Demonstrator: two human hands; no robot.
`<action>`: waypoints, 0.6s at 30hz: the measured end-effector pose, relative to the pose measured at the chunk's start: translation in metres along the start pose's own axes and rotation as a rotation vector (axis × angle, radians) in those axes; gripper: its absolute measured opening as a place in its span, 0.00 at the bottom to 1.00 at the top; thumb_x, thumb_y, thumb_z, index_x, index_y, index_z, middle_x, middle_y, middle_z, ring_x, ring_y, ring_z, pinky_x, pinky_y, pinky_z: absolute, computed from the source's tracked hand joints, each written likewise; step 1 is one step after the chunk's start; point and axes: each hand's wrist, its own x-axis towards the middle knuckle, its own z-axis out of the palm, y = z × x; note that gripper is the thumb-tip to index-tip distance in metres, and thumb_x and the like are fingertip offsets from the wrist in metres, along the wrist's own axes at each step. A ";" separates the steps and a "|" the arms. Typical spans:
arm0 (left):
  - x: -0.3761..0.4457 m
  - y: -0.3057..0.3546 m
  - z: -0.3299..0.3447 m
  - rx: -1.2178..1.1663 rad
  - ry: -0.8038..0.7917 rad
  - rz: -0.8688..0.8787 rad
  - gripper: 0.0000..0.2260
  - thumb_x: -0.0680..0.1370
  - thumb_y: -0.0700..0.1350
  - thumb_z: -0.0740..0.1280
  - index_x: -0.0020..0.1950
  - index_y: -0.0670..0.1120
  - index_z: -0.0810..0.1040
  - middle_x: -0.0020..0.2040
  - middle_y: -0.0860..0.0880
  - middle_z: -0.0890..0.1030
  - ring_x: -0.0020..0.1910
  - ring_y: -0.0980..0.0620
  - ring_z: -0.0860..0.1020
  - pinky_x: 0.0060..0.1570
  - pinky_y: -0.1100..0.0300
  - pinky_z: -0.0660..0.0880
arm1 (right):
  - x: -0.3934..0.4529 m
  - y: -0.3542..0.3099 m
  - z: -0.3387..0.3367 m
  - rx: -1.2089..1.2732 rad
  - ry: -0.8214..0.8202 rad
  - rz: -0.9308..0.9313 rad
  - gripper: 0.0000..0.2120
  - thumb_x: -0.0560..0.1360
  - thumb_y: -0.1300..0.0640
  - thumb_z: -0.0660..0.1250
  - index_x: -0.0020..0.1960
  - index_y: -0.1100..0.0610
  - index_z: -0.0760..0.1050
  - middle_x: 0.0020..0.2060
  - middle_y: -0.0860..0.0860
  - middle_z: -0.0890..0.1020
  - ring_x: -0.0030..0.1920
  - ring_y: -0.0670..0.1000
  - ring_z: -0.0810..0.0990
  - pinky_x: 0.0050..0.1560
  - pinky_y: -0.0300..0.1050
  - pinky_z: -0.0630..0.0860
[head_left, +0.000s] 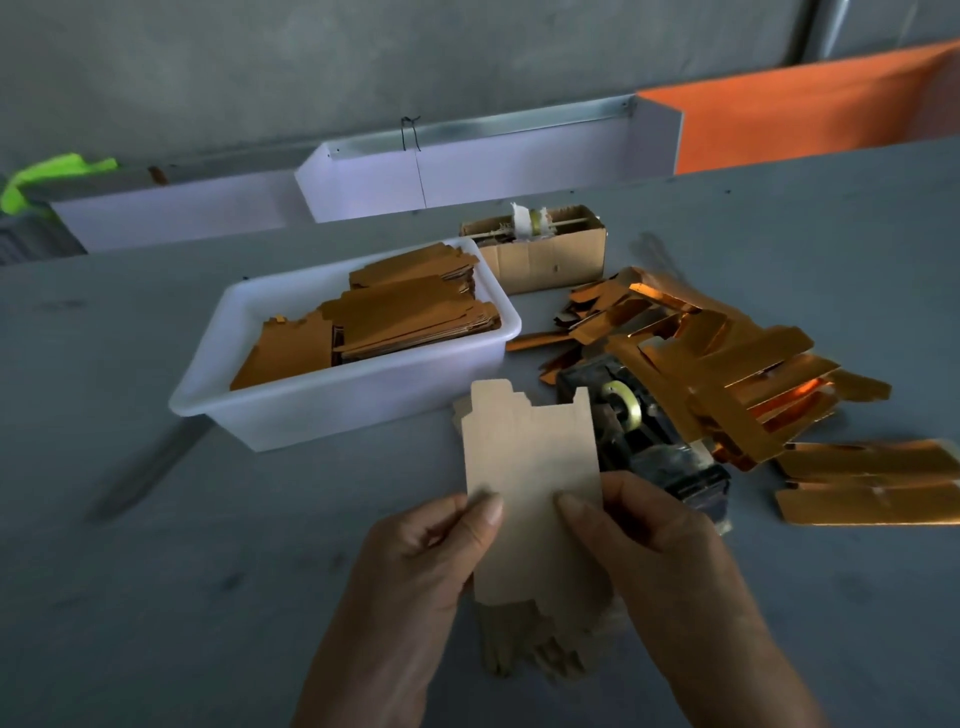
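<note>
A flat tan cardboard box blank (530, 467) is held upright over the grey table (208, 571), its plain side facing me. My left hand (426, 551) pinches its left edge with the thumb on the front. My right hand (649, 540) pinches its right edge the same way. More tan blanks (540, 644) show below the held one, between my wrists. Behind the blank stands a dark tape dispenser (639, 431) with a yellowish roll.
A white plastic tub (343, 405) at the left holds stacked flat gold blanks. A heap of shiny gold folded boxes (753, 384) lies at the right. A small open cardboard box (545, 249) stands behind the tub. White bins (467, 176) line the wall.
</note>
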 end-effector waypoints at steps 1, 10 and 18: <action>0.000 0.000 0.001 -0.004 0.003 -0.008 0.15 0.66 0.52 0.78 0.43 0.42 0.84 0.40 0.43 0.80 0.43 0.48 0.75 0.49 0.50 0.70 | 0.000 0.000 0.000 -0.007 0.008 0.000 0.03 0.71 0.50 0.69 0.40 0.46 0.81 0.35 0.43 0.84 0.36 0.42 0.81 0.36 0.38 0.77; -0.002 -0.009 0.016 0.075 0.118 -0.034 0.14 0.77 0.39 0.69 0.41 0.58 0.85 0.36 0.49 0.84 0.38 0.52 0.78 0.46 0.51 0.76 | -0.004 0.004 0.011 -0.544 0.243 -0.322 0.21 0.70 0.55 0.72 0.62 0.44 0.76 0.39 0.40 0.74 0.36 0.38 0.73 0.33 0.27 0.68; -0.013 -0.005 0.029 0.258 0.081 0.127 0.09 0.70 0.51 0.63 0.44 0.57 0.83 0.36 0.50 0.84 0.38 0.52 0.81 0.46 0.44 0.77 | -0.021 -0.001 0.033 -0.723 0.179 -0.563 0.26 0.71 0.58 0.67 0.67 0.63 0.72 0.40 0.57 0.78 0.26 0.56 0.77 0.19 0.52 0.75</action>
